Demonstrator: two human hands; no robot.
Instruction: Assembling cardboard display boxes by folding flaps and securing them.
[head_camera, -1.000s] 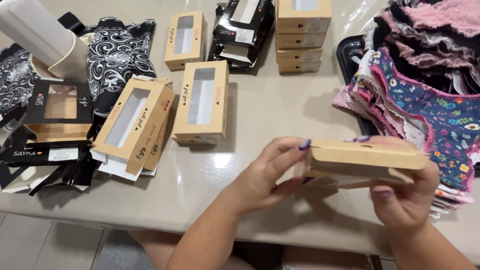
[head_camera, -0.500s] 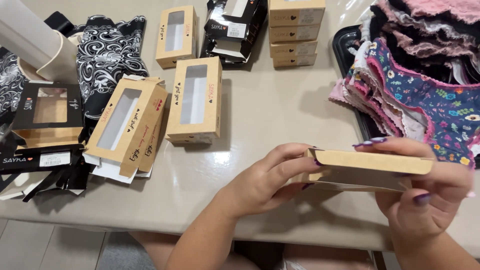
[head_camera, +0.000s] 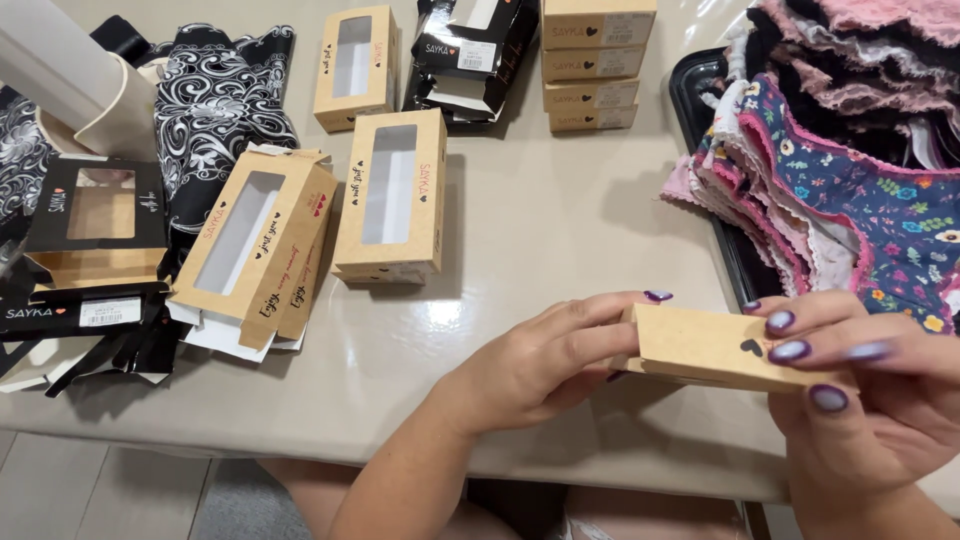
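Currently both hands clamp one kraft box (head_camera: 715, 348) near right, above table edge: left hand (head_camera: 545, 362) on its left end, right hand (head_camera: 880, 400) fingers over top. Looks closed. Stack (head_camera: 595, 62) far = done; flat boxes (head_camera: 255, 250) left, garments (head_camera: 850, 170) right remain.

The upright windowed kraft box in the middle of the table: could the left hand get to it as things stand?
Probably yes. The windowed kraft box stands just beyond the left hand across bare table, nothing between. But the hand grips the small kraft box.
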